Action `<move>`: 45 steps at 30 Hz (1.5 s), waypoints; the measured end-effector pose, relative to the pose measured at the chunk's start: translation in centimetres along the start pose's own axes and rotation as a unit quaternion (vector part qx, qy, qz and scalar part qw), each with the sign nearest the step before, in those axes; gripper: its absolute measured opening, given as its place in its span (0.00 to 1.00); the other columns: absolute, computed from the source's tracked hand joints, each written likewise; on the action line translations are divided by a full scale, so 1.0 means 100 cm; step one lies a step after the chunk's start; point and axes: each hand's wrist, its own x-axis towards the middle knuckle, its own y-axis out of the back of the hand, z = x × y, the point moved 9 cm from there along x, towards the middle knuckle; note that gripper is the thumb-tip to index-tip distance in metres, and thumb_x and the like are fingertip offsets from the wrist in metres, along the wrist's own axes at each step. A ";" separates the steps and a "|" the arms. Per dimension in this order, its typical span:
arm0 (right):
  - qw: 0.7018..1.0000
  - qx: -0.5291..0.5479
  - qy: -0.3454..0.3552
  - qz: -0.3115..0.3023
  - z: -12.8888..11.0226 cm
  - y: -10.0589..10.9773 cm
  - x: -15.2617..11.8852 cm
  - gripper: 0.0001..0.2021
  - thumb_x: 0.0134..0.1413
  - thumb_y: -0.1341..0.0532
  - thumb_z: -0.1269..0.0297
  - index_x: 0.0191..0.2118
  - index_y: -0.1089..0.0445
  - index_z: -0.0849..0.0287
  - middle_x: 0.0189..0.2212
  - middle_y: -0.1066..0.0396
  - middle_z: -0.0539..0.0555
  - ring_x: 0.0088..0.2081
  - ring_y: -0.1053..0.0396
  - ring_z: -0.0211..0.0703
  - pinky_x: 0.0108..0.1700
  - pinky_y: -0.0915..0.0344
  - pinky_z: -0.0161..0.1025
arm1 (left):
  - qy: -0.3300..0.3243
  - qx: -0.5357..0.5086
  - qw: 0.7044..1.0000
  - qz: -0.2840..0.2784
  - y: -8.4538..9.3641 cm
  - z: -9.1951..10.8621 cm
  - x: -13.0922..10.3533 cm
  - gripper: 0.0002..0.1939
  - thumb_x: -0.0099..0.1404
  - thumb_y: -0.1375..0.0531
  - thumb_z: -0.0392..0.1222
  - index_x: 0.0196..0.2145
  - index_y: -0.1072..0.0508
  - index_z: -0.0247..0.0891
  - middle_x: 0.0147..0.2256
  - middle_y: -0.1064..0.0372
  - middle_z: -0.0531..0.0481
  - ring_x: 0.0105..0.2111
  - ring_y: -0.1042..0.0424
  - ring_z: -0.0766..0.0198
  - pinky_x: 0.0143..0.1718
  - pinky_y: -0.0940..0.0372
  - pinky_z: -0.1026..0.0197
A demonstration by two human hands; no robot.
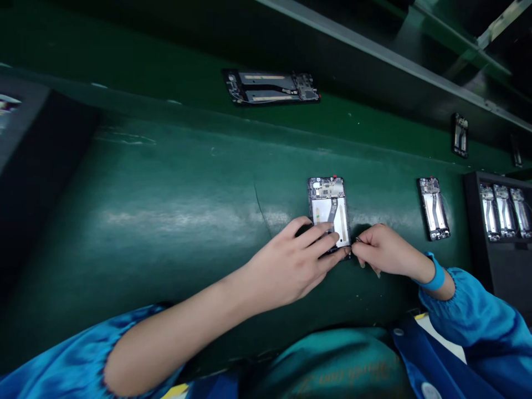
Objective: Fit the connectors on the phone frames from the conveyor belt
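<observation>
An opened phone [343, 213], its circuit board and silver inside showing, lies on the green work surface in front of me. Across its lower half my left hand [297, 257] is laid, its bent fingers reaching from the left edge to the lower right corner and holding it. That hand covers the phone's bottom part, and its thumb is hidden. Right beside the lower right corner, my right hand [384, 249] is closed in a pinch. Whatever sits between those fingertips is too small to make out.
Another opened phone [434, 209] lies to the right, near a black tray [471, 208] holding several more. On the raised green strip behind are a sideways phone [268, 87] and a smaller-looking one [460, 134]. A dark box-like object [45, 160] stands at the left.
</observation>
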 end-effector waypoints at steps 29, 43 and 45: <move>0.997 0.029 -0.026 -0.073 0.005 -0.007 0.001 0.15 0.59 0.43 0.66 0.23 0.26 0.60 0.10 0.35 0.46 0.14 0.34 0.33 0.19 0.39 0.27 | 0.004 -0.036 0.999 0.037 0.006 0.000 -0.001 0.15 0.73 0.44 0.40 0.52 0.22 0.41 0.47 0.24 0.45 0.54 0.29 0.50 0.54 0.41 0.46; 0.995 0.056 -0.042 -0.074 0.008 -0.006 0.003 0.14 0.58 0.42 0.66 0.23 0.27 0.60 0.11 0.35 0.46 0.14 0.35 0.33 0.18 0.42 0.27 | -0.005 -0.049 0.998 0.044 0.007 -0.008 -0.007 0.12 0.74 0.43 0.41 0.47 0.20 0.44 0.47 0.21 0.48 0.53 0.27 0.52 0.53 0.38 0.47; 0.996 0.044 -0.046 -0.063 0.007 -0.005 0.003 0.14 0.58 0.42 0.66 0.22 0.28 0.60 0.10 0.35 0.47 0.13 0.35 0.33 0.18 0.42 0.27 | -0.009 -0.048 0.998 0.037 0.005 -0.008 -0.007 0.12 0.74 0.43 0.41 0.48 0.20 0.45 0.48 0.21 0.49 0.55 0.27 0.52 0.54 0.38 0.46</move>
